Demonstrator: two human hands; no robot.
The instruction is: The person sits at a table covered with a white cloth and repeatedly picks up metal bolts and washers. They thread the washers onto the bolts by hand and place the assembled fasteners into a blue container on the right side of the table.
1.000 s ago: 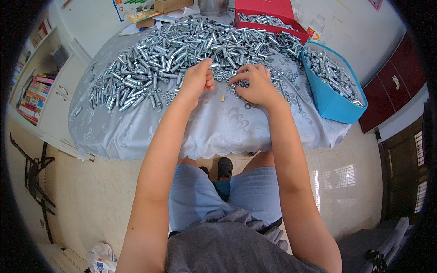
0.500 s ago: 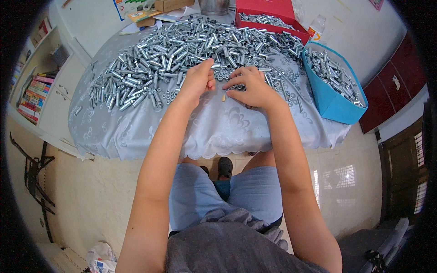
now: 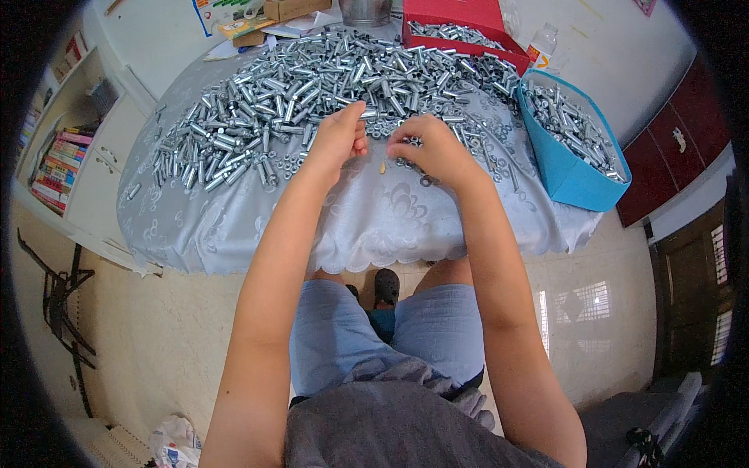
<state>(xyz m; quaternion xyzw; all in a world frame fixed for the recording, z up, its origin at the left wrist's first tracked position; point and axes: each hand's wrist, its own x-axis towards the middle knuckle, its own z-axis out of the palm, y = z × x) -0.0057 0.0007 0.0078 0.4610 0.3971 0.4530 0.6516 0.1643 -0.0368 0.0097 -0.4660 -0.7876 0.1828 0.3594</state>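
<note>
My left hand is closed in a loose fist at the front edge of a large pile of silver metal sleeves. The end of one shiny sleeve shows by its thumb tip and seems to be in its grip. To the right, my right hand hovers low over the cloth, thumb and index finger curled together. Whatever lies between those fingertips is too small to make out. Around the right hand are small nuts and washers. A little gold-coloured piece lies between my hands.
A blue fabric bin of assembled bolts stands at the table's right. Behind the pile are a red box with more metal parts, a metal bucket and a clear bottle. A patterned white tablecloth covers the table.
The fingers of my right hand, more spread before, have drawn together and shifted slightly right. My left hand stays in place.
</note>
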